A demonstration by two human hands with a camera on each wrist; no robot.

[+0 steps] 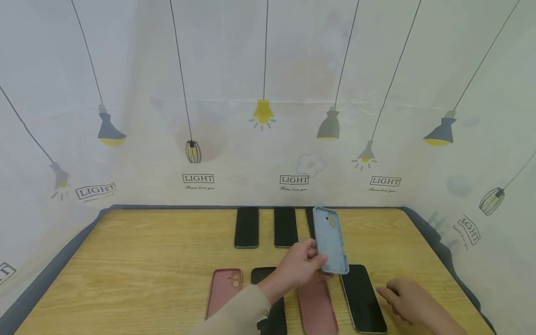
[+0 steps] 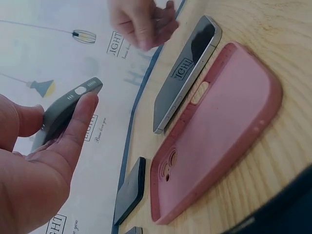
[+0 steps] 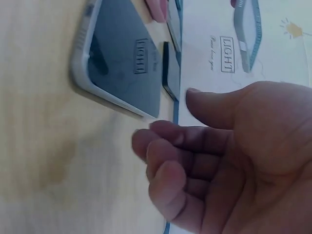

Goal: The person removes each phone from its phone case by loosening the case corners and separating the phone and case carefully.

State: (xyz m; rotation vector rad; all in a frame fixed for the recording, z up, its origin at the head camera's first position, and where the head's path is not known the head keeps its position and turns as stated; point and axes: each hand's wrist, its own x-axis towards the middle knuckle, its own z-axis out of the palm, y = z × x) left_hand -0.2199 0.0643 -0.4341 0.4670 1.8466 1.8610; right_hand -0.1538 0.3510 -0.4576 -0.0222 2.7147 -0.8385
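A light blue phone case (image 1: 330, 239) is held up above the table by my left hand (image 1: 299, 265). The thumb lies on the case's inner face near its lower end, with fingers behind it. In the left wrist view the same case (image 2: 66, 109) shows edge-on between thumb and fingers. My right hand (image 1: 408, 300) hovers right of a black-screened phone (image 1: 364, 298), fingers loosely curled and holding nothing. That gap between hand and phone also shows in the right wrist view, where the phone (image 3: 122, 58) lies screen up. Beneath my left hand lies a pink phone case (image 1: 318, 309), open side up.
Another pink case (image 1: 224, 291) lies at the front left, beside a black phone or case (image 1: 276, 311) partly under my left forearm. Along the back edge lie dark phones (image 1: 247, 228), (image 1: 285, 227), one partly behind the blue case. A printed curtain (image 1: 234, 153) hangs behind the table.
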